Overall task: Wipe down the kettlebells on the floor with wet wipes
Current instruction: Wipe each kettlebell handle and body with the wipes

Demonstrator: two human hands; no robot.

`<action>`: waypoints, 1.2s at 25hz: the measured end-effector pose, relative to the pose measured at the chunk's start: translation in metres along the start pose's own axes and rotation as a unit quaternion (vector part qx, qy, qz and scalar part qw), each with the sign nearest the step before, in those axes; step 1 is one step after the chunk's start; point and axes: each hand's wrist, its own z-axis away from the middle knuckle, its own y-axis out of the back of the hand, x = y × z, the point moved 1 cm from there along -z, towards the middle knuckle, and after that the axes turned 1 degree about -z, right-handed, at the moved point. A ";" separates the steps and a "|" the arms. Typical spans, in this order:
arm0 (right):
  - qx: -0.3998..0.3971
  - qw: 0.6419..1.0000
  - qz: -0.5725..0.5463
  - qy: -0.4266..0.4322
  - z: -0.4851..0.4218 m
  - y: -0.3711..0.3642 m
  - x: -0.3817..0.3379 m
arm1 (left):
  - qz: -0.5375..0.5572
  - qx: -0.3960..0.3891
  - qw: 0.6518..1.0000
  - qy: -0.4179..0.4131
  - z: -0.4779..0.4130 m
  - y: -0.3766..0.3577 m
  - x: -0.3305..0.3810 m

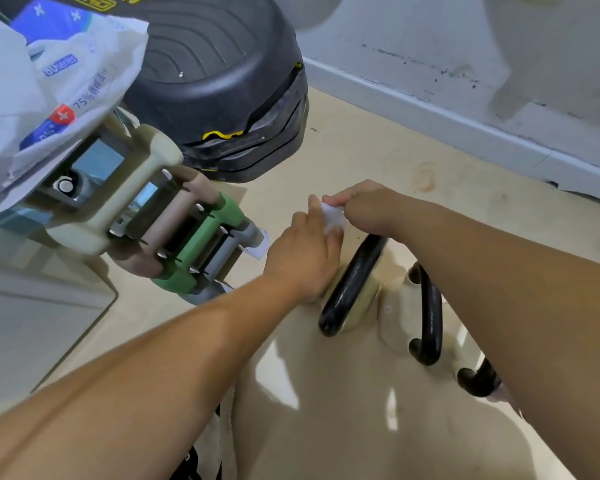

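Now both hands meet on a small crumpled white wet wipe (333,218), held in the air just above the end one of three cream kettlebells (354,282) w/ black loop handles, standing in a row on the beige floor (378,150). Grip of right hand (368,209): closed, fingers pinching the wipe's top. Grip of left hand (302,251): fingers touch the wipe's side, thumb hidden, so can't tell. A rack of coloured dumbbells (174,230) stands nearby, to the left.
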 end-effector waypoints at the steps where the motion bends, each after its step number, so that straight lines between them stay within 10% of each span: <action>1: 0.007 1.000 -0.006 0.001 0.002 0.001 -0.001 | -0.019 0.018 0.999 -0.019 0.021 -0.005 -0.006; 8: 0.006 1.000 0.021 -0.008 0.004 -0.001 -0.009 | 0.054 -0.032 0.995 -0.080 0.028 0.000 -0.026; 12: 0.006 1.000 0.011 -0.006 -0.001 -0.003 -0.004 | 0.259 -0.045 0.961 0.086 -0.009 0.014 0.002; 20: 0.028 1.000 -0.001 0.001 -0.004 -0.006 -0.006 | 0.038 0.093 0.992 0.073 0.053 -0.028 -0.025; 26: 0.026 0.998 -0.063 0.000 0.005 -0.006 -0.008 | -0.039 -0.102 0.993 0.049 -0.057 0.007 0.009; 30: 0.001 1.000 0.020 0.002 0.005 -0.006 -0.014 | -0.007 -0.031 0.999 0.024 -0.023 -0.001 0.004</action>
